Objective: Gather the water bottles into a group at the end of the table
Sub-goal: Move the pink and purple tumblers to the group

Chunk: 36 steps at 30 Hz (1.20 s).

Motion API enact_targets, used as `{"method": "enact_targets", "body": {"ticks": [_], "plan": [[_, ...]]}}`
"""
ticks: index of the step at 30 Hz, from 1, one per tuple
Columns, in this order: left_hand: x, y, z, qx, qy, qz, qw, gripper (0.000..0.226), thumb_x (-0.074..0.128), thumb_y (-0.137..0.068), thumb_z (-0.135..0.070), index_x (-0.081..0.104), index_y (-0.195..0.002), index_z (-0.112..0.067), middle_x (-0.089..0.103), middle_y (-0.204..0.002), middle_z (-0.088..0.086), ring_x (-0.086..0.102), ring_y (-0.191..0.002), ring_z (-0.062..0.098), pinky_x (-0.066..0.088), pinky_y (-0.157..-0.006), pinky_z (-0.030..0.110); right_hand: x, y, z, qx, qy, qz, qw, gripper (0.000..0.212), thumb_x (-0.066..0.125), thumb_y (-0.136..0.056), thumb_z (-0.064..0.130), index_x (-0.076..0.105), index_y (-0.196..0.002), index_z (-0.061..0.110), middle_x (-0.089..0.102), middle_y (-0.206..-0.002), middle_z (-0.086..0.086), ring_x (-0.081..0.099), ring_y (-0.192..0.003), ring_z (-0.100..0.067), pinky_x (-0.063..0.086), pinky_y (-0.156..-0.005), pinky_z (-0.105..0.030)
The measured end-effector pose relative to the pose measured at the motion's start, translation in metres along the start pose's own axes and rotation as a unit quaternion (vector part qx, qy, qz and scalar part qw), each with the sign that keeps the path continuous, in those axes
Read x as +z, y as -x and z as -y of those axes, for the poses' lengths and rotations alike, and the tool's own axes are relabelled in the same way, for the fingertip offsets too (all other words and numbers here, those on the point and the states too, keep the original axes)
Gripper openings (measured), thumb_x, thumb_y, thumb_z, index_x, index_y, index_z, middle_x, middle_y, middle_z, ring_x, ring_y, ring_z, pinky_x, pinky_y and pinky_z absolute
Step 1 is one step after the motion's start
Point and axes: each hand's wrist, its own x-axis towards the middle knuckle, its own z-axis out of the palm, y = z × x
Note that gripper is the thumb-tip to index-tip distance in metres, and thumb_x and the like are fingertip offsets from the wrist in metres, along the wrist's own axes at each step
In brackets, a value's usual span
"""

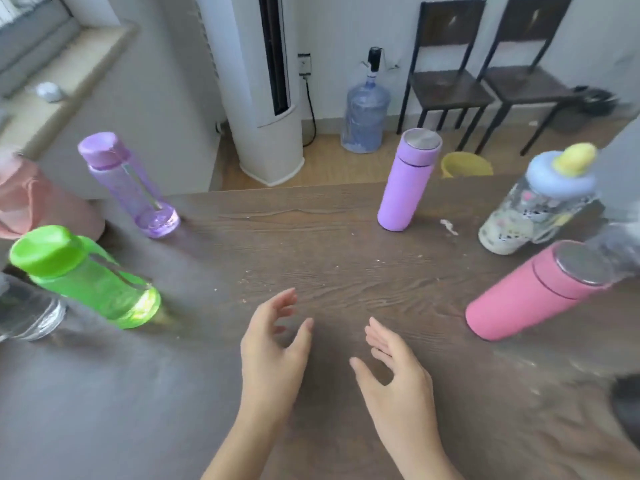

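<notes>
Across wooden surface (311, 237), spread well apart: green bottle (86, 278), clear purple bottle (128, 185), lilac flask (408, 181), pink flask (533, 292), contents not discernible. Left hand (273, 355), right hand (398, 372): grip apart, empty.

Seven bottles (408, 181) on the table (311, 258) — two chairs (446, 74), two hands (273, 351)

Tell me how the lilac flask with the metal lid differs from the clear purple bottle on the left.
The lilac flask has an opaque matte body; the clear purple bottle is see-through. The flask's lid is silver metal, the clear bottle's cap purple plastic. The flask stands right of centre near the table's far edge, the clear bottle far left. Both stand upright, capped, untouched by either hand.
</notes>
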Motion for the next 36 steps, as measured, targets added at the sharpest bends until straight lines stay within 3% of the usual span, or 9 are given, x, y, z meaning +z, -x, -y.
{"method": "enact_targets", "body": {"ticks": [5, 8, 13, 17, 20, 24, 30, 34, 36], "plan": [[0.085, -0.037, -0.049, 0.001, -0.012, 0.089, 0.996, 0.068, 0.085, -0.089, -0.02, 0.058, -0.152, -0.02, 0.065, -0.144, -0.004, 0.062, -0.136, 0.014, 0.048, -0.118, 0.038, -0.08, -0.008, -0.039, 0.057, 0.021, -0.168, 0.984, 0.045, 0.087, -0.07, 0.0, 0.072, -0.105, 0.024, 0.075, -0.09, 0.004, 0.068, -0.088, -0.01, 0.05, -0.073, -0.011], [0.123, -0.069, -0.072, -0.011, -0.024, 0.109, 0.994, 0.088, 0.088, -0.087, -0.027, 0.045, -0.163, -0.017, 0.055, -0.162, 0.003, 0.054, -0.148, 0.017, 0.043, -0.123, 0.04, -0.115, -0.018, -0.051, 0.113, 0.059, -0.24, 0.962, 0.041, 0.091, -0.067, 0.011, 0.073, -0.104, 0.009, 0.071, -0.085, -0.005, 0.065, -0.069, -0.019, 0.045, -0.074, -0.023], [0.161, -0.106, -0.09, -0.022, -0.057, 0.129, 0.99, 0.1, 0.092, -0.082, -0.033, 0.041, -0.166, -0.016, 0.048, -0.168, 0.004, 0.046, -0.156, 0.019, 0.039, -0.124, 0.034, -0.143, -0.04, -0.055, 0.093, 0.108, -0.234, 0.962, 0.076, 0.093, -0.063, 0.028, 0.062, -0.128, 0.007, 0.059, -0.107, -0.004, 0.058, -0.106, -0.029, 0.045, -0.097, -0.042], [0.178, -0.117, -0.092, -0.009, -0.053, 0.125, 0.991, 0.091, 0.093, -0.08, -0.028, 0.049, -0.16, -0.016, 0.057, -0.161, 0.002, 0.053, -0.148, 0.018, 0.043, -0.109, 0.026, -0.152, -0.052, -0.052, 0.04, 0.051, -0.184, 0.981, 0.066, 0.092, -0.064, 0.024, 0.061, -0.121, 0.028, 0.053, -0.103, 0.023, 0.054, -0.105, -0.014, 0.04, -0.089, -0.029], [0.188, -0.124, -0.092, -0.014, -0.032, 0.122, 0.992, 0.085, 0.093, -0.08, -0.025, 0.053, -0.154, -0.018, 0.062, -0.152, -0.003, 0.06, -0.126, 0.012, 0.042, -0.097, 0.023, -0.153, -0.058, -0.056, 0.044, 0.016, -0.163, 0.986, 0.06, 0.091, -0.066, 0.024, 0.063, -0.118, 0.028, 0.063, -0.106, 0.016, 0.062, -0.1, -0.005, 0.047, -0.084, -0.025], [0.195, -0.14, -0.094, -0.018, 0.012, 0.13, 0.991, 0.092, 0.097, -0.075, -0.024, 0.051, -0.156, -0.024, 0.064, -0.136, -0.008, 0.067, -0.116, 0.013, 0.048, -0.097, 0.027, -0.152, -0.068, -0.059, 0.066, 0.008, -0.16, 0.985, 0.049, 0.09, -0.067, 0.022, 0.062, -0.107, 0.029, 0.07, -0.096, 0.015, 0.063, -0.091, 0.013, 0.043, -0.071, -0.002], [0.196, -0.155, -0.095, 0.013, 0.001, 0.126, 0.992, 0.066, 0.094, -0.077, -0.026, 0.064, -0.135, -0.017, 0.076, -0.126, -0.001, 0.073, -0.106, 0.017, 0.054, -0.088, 0.027, -0.147, -0.071, -0.054, 0.07, 0.009, -0.193, 0.979, 0.047, 0.092, -0.064, 0.019, 0.056, -0.085, 0.04, 0.07, -0.08, 0.019, 0.062, -0.079, 0.02, 0.042, -0.066, 0.0], [0.163, -0.14, -0.096, 0.033, 0.055, 0.109, 0.992, 0.056, 0.095, -0.077, -0.023, 0.067, -0.126, -0.019, 0.079, -0.114, -0.009, 0.075, -0.093, -0.004, 0.056, -0.073, 0.013, -0.131, -0.071, -0.047, 0.062, 0.007, -0.187, 0.98, 0.046, 0.092, -0.062, 0.023, 0.058, -0.088, 0.041, 0.075, -0.08, 0.017, 0.065, -0.083, 0.014, 0.045, -0.067, -0.01], [0.134, -0.128, -0.095, 0.036, 0.082, 0.097, 0.991, 0.05, 0.094, -0.077, -0.02, 0.07, -0.12, -0.021, 0.08, -0.106, -0.016, 0.076, -0.089, -0.009, 0.058, -0.073, 0.014, -0.117, -0.068, -0.043, 0.056, -0.005, -0.173, 0.983, 0.047, 0.092, -0.062, 0.023, 0.059, -0.089, 0.043, 0.071, -0.092, 0.032, 0.066, -0.083, 0.013, 0.045, -0.068, -0.012]]}}
